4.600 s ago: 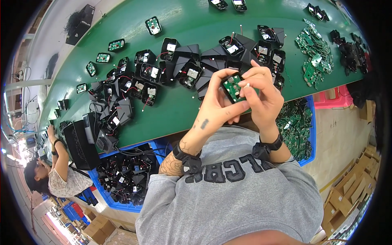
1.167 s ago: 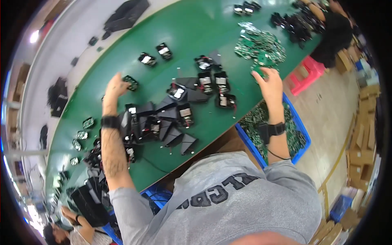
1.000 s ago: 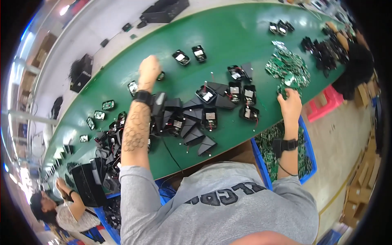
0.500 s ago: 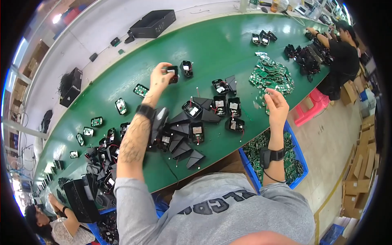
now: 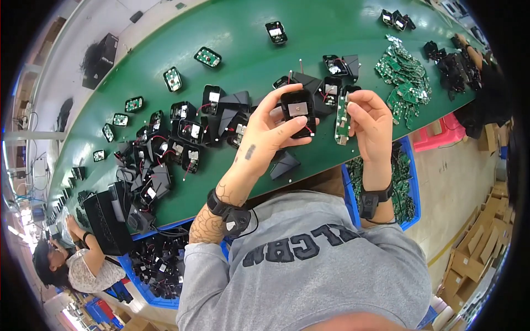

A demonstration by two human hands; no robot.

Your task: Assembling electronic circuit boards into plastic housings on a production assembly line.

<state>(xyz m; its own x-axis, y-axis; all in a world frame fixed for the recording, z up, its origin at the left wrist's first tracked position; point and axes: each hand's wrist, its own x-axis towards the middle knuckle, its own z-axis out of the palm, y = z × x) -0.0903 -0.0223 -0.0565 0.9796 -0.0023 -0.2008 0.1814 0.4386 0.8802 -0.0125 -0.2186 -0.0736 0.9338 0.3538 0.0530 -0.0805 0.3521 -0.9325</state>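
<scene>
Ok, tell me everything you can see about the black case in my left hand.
The case is a small, open, rounded box, plastic by its look. Its open side faces the camera, showing a silvery rectangular plate with a small central mark. A white plug shows at its lower right. It is held nearly upright in the picture, over the green table. The left hand grips it, thumb across its front. Its back is hidden.
</scene>
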